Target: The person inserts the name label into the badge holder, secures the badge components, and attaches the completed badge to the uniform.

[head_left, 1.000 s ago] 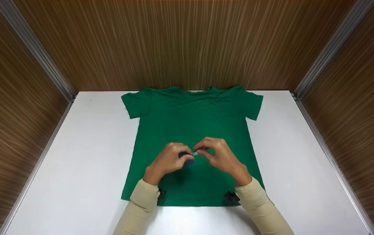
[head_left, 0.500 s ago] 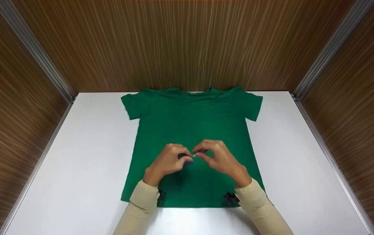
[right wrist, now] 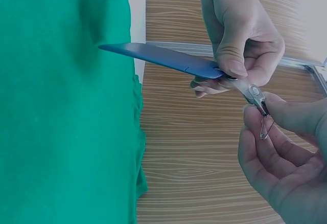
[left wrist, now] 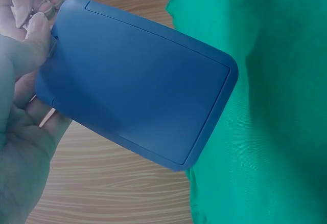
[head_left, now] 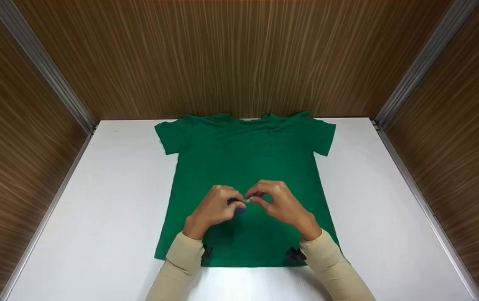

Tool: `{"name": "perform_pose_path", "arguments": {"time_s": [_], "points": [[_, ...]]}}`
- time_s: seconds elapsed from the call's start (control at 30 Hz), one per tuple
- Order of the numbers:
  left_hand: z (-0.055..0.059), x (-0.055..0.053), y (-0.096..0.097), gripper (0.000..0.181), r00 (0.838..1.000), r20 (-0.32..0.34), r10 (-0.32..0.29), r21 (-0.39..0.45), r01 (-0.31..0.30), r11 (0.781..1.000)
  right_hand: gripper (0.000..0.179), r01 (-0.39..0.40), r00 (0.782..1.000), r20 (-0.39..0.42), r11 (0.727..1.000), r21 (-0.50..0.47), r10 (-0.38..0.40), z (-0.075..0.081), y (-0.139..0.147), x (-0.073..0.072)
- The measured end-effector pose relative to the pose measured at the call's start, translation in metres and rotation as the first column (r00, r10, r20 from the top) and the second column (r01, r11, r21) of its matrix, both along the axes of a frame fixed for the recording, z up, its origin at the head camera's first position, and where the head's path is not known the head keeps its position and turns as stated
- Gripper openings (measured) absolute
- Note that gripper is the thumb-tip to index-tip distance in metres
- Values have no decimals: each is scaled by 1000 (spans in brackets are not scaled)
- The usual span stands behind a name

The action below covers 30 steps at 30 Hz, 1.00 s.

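Observation:
My left hand (head_left: 214,207) pinches a flat blue badge holder (left wrist: 138,81) at its strap end, between thumb and fingers. From that end runs a short pale strap (right wrist: 244,88) with a round metal snap, tipped by a thin wire pin (right wrist: 264,129) that looks like a safety pin. The thumb and fingertips of my right hand (head_left: 283,205) pinch the metal piece where strap and pin meet. Both hands meet above a green T-shirt (head_left: 243,161), laid flat with its collar at the far side. In the head view, the fingers hide most of the badge holder.
The T-shirt lies on a white table (head_left: 110,200), its neckline at the far edge. A brown wood-grain panel (head_left: 239,58) rises behind, with similar panels left and right. Dark wrist-camera mounts (head_left: 296,254) show by the cuffs.
Both hands keep their hold and have shifted very slightly towards the near side in the head view. The metal piece between the fingertips shows a little less. The T-shirt lies as before.

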<state>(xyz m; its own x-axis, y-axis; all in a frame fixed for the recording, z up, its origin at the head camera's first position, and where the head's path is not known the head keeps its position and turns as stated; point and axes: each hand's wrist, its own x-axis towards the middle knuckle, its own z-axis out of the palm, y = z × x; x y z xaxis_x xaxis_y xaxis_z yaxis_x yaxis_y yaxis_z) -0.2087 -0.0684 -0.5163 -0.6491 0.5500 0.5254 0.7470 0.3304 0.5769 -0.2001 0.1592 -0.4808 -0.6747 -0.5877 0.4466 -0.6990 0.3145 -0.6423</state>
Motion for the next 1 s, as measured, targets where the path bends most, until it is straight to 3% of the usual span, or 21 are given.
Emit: {"name": "perform_pose_path", "arguments": {"time_s": [0.47, 0.8, 1.0], "points": [[0, -1, 0, 7, 999, -51, -18, 32, 19, 999, 9, -3, 1000, -19, 1000, -21, 2, -1, -1, 0], [1, 0, 0, 9, 1000, 6, 3, 9, -3, 1000, 8, 17, 1000, -15, 999, -35, -17, 0, 0, 0], [2, 0, 1, 9, 1000, -19, 4, 7, -4, 1000, 7, 27, 1000, -10, 997, -76, -28, -1, 1, 0]]}}
